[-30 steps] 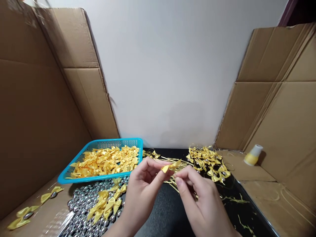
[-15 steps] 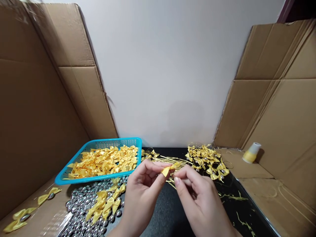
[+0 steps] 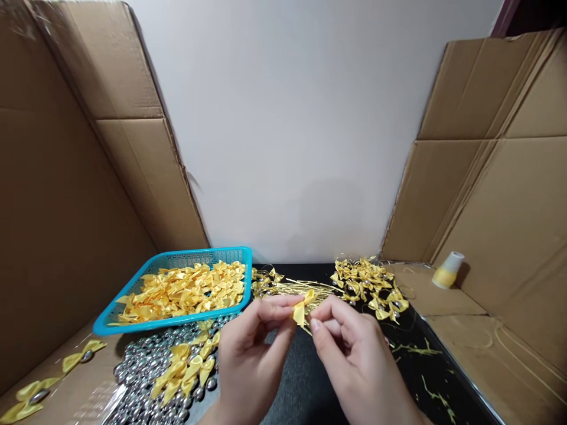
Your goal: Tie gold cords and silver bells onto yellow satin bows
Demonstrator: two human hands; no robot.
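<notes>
Between the thumb and fingers of my left hand point(image 3: 253, 354) is a small yellow ribbon bow point(image 3: 302, 310), tilted with one tail hanging down. The fingertips of my right hand point(image 3: 357, 357) are pinched together just right of the bow. Whatever they hold is too small or hidden to make out. Behind both hands lies a bundle of thin gold ties point(image 3: 305, 287) on the black tabletop point(image 3: 301, 378).
A blue basket point(image 3: 172, 323) of yellow bows stands at left. Silver beads point(image 3: 146, 366) lie before it, with several bows point(image 3: 181, 369) on top. Beaded bows with gold loops point(image 3: 365, 280) are piled at back right. A yellow-and-white cone point(image 3: 447, 270) stands near the cardboard wall point(image 3: 518, 195).
The bow has turned in my left fingers, so its tail now points more downward. My right hand stays pinched close beside it. The whole view has shifted slightly.
</notes>
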